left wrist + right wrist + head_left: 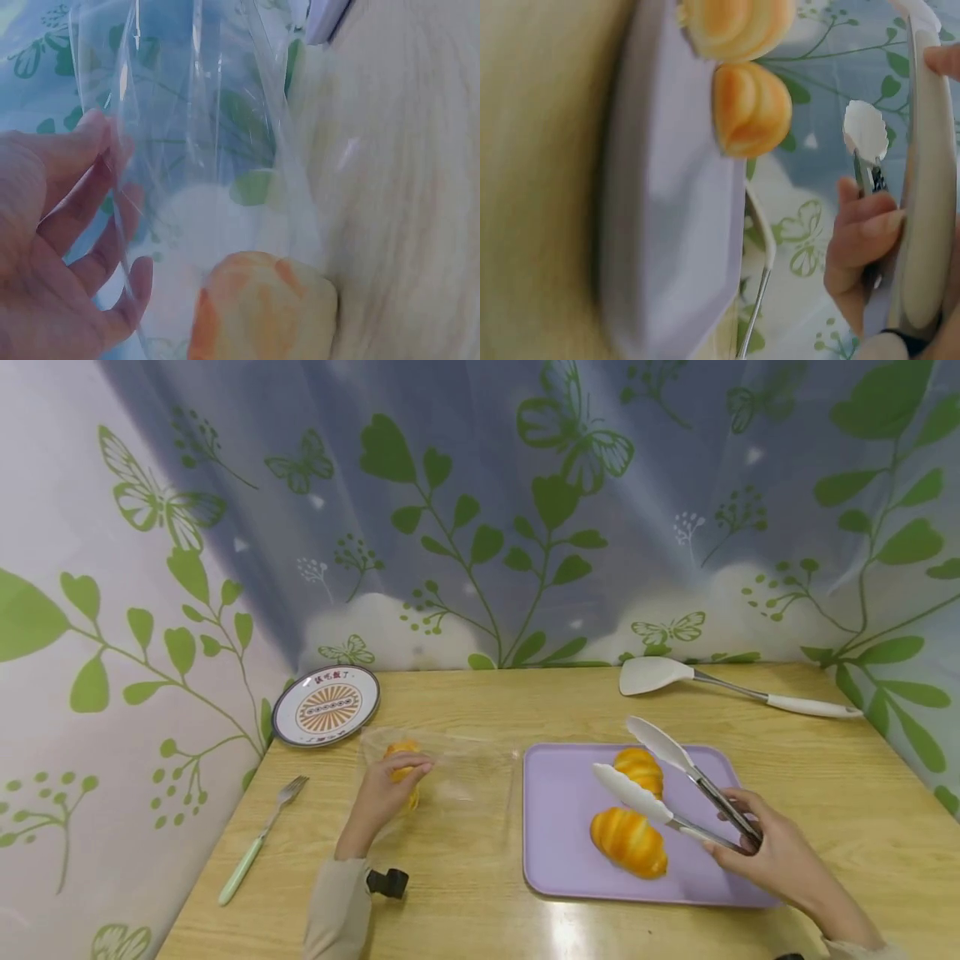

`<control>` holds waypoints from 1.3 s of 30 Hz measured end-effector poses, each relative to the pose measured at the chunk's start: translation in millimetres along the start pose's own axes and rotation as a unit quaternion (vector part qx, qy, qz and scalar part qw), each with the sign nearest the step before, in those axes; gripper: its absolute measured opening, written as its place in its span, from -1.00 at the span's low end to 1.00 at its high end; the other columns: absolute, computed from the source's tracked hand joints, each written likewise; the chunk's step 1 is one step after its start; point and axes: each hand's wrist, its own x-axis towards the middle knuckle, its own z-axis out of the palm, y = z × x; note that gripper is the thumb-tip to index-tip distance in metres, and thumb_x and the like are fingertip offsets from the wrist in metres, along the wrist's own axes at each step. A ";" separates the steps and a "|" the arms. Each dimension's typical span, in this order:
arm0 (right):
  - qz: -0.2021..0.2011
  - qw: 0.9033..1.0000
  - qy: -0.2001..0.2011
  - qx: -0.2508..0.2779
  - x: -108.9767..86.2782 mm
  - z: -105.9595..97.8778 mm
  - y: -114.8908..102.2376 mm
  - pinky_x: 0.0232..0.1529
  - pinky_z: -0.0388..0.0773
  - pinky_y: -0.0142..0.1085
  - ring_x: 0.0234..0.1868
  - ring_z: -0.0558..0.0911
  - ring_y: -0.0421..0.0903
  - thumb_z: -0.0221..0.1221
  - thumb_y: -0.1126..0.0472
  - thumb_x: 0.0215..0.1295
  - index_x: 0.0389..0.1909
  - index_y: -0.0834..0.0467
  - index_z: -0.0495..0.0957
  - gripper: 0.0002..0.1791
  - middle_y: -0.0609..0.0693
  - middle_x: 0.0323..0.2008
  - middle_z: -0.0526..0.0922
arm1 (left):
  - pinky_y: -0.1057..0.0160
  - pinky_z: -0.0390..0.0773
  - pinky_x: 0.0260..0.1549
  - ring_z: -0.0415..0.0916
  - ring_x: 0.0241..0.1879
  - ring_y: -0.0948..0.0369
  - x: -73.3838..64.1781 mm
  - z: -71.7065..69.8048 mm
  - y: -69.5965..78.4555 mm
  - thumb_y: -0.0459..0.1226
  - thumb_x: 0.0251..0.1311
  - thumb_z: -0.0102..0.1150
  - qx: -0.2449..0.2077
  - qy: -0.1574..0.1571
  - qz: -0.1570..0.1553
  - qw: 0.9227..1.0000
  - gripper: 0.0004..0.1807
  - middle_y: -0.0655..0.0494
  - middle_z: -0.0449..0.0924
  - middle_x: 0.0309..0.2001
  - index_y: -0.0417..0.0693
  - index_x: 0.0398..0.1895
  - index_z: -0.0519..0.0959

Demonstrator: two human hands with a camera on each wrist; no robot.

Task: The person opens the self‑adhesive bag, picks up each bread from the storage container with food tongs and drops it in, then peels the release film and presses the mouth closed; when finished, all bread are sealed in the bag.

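Left hand (pixel 386 793): the edge of a clear bag (pixel 468 777) is pinched between thumb and fingertips; in the left wrist view the fingertips are partly veiled by the plastic.
Clear bag: it is spread on the table (pixel 450 918) between plate and tray; its outline is hard to trace against the wood, and its upper end is cut off in the left wrist view.
Bagged bread (pixel 262 315): it is seen through the plastic, covered in part by the left hand in the head view and cropped by the lower edge in the left wrist view.
Right hand (pixel 776 852): the handles of the tongs (pixel 633 793) are grasped, the thumb on one arm and fingers on the other; part of the handles is hidden by the fingers.
Tongs: they are held over the tray with jaws spread, apart from the breads.
Tray (pixel 558 843): its right side is partly covered by the right hand and tongs.
Near bread (pixel 628 843): it is rested on the tray, almost fully exposed.
Far bread (pixel 639 768): it is set behind, its lower edge partly masked by the tongs.
Spatula (pixel 656 675): it is laid by the curtain; its handle is cropped in the right wrist view.
Black wrist device (pixel 387 883): its make-up cannot be made out.
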 end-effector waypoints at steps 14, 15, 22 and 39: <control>0.097 0.994 -0.020 -0.053 -11.4 -9.6 18.3 -0.15 0.47 0.09 0.00 0.47 0.34 0.38 -0.14 0.09 0.37 0.44 0.17 0.04 0.50 0.11 0.42 | 0.39 0.48 0.02 0.53 -0.22 0.48 -2.9 6.4 -7.5 -0.40 0.07 0.36 -0.064 -0.005 0.020 0.998 -0.92 -0.10 0.71 -0.29 -0.25 -0.36 0.72; 0.098 0.993 -0.017 -0.057 -11.2 -9.9 18.2 -0.21 0.48 0.01 -0.05 0.48 0.29 0.39 -0.15 0.08 0.36 0.44 0.18 0.04 0.46 0.05 0.45 | 0.39 0.48 0.02 0.53 -0.23 0.49 -2.7 6.7 -7.2 -0.39 0.08 0.36 -0.069 -0.007 0.016 0.997 -0.93 -0.10 0.71 -0.29 -0.25 -0.37 0.72; 0.104 0.989 -0.020 -0.101 -8.5 -19.3 21.6 -0.46 0.26 -0.32 -0.38 0.41 -0.02 0.40 -0.23 0.01 0.31 0.40 0.26 0.04 0.15 -0.31 0.43 | 0.25 0.54 0.06 0.59 -0.17 0.35 -1.7 6.6 -10.1 -0.38 0.15 0.31 -0.033 -0.024 0.030 0.999 -0.93 -0.10 0.73 -0.24 -0.22 -0.34 0.73; 0.048 0.985 -0.057 -0.157 -2.5 -40.9 43.8 -0.56 0.28 -0.35 -0.53 0.37 -0.27 0.38 -0.20 0.07 0.26 0.31 0.41 -0.12 -0.05 -0.46 0.53 | 0.09 0.49 0.13 0.61 -0.05 0.13 -4.0 5.6 -10.1 -0.29 0.11 0.39 -0.023 -0.030 -0.038 0.999 -0.86 -0.02 0.73 -0.15 -0.11 -0.27 0.73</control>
